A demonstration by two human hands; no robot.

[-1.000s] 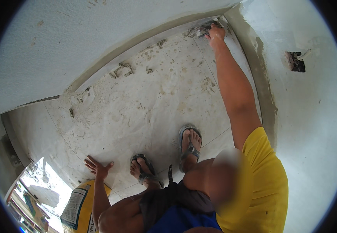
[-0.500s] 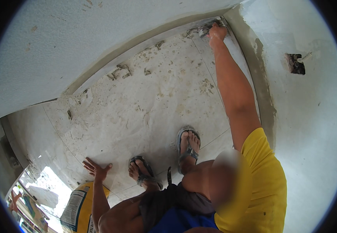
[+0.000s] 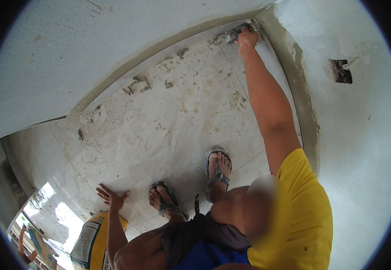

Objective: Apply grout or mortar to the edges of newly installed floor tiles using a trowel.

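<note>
At the far right corner, where two walls meet the floor, my right hand (image 3: pixel 248 39) is closed on a flat grey trowel (image 3: pixel 234 34) smeared with pale mortar. The trowel sits low, beside the tile skirting at the foot of the far wall; my fingers hide its handle. My right arm is stretched out along the right wall. Down at the lower left, my left hand (image 3: pixel 111 196) lies on the tiled floor (image 3: pixel 159 135) with its fingers spread, holding nothing. It is just beyond a yellow bag (image 3: pixel 92 238).
Bits of dried mortar (image 3: pixel 137 85) are scattered over the floor along the far wall. A fresh grey band (image 3: pixel 297 76) runs along the right wall's foot. Above it is an open socket box (image 3: pixel 341 71) with a wire. Another person's arm (image 3: pixel 22 240) shows at the lower left.
My right hand and the trowel have shifted slightly left, and the view has shifted a little too. My left hand stays flat on the floor. The other person at lower left has moved.
</note>
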